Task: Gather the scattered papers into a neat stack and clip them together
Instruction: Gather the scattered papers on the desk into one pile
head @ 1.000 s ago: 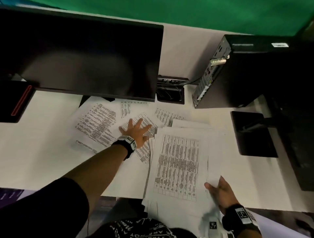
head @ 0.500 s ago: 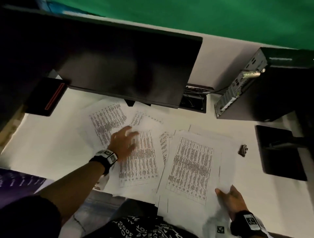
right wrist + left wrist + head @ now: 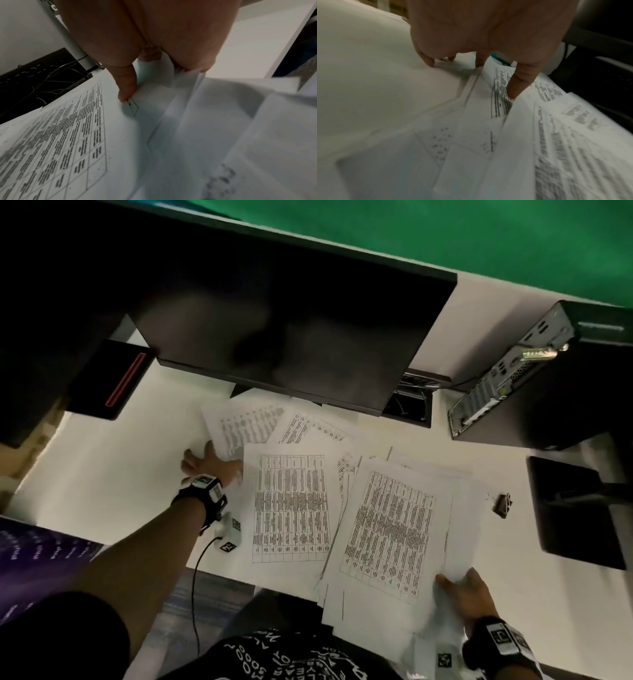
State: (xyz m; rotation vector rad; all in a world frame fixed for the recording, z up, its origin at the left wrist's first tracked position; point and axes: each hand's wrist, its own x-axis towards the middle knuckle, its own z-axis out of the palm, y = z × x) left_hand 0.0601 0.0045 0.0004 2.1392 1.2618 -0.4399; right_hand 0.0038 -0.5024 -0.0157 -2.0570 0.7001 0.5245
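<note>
Printed white sheets lie scattered on the white desk (image 3: 120, 474). My right hand (image 3: 459, 583) grips the near right corner of the loose paper stack (image 3: 394, 535), which overhangs the front edge. In the right wrist view the thumb lies on the top sheet (image 3: 60, 142) of my right hand's (image 3: 154, 83) grip, with the fingers underneath. My left hand (image 3: 212, 457) is at the left edge of the spread and pinches the far-left sheet (image 3: 243, 426), thumb on its print (image 3: 501, 86). Another sheet (image 3: 291, 508) lies flat in the middle. A small dark binder clip (image 3: 503, 504) sits right of the stack.
A dark monitor (image 3: 274, 337) hangs over the back of the papers. A computer tower (image 3: 531, 378) stands back right, a black stand base (image 3: 575, 515) beside the clip. A black box with a red stripe (image 3: 113, 378) sits back left. A cable cutout (image 3: 411, 402) is behind.
My left hand left the middle sheets, which slid nearer, and moved left to the outer sheet's edge. The right hand kept its hold. The view swung left, bringing the clip into sight.
</note>
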